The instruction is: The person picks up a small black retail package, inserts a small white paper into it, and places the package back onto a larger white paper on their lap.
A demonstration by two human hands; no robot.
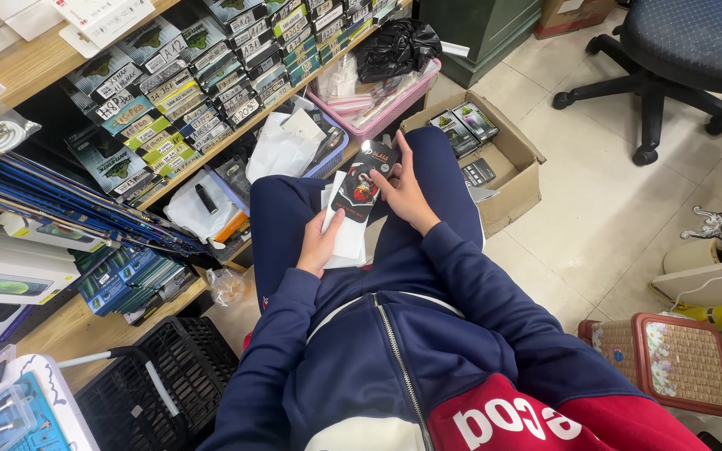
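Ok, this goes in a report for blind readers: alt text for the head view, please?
A seated person in a navy jacket holds a black flat package over white packets on the lap, left hand beneath, right hand on top. Shelves of small boxes stand left, a cardboard box right.

Pink basket (394,108) with black bag (396,46); cardboard box (511,179) on floor; blue office chair (683,50); black crate (165,384); shelf (39,58) full of small boxes (202,100).

Head view, steeply down, close over lap

Tiled floor (628,217), wooden shelves (43,58), seemingly blue office chair (687,42).
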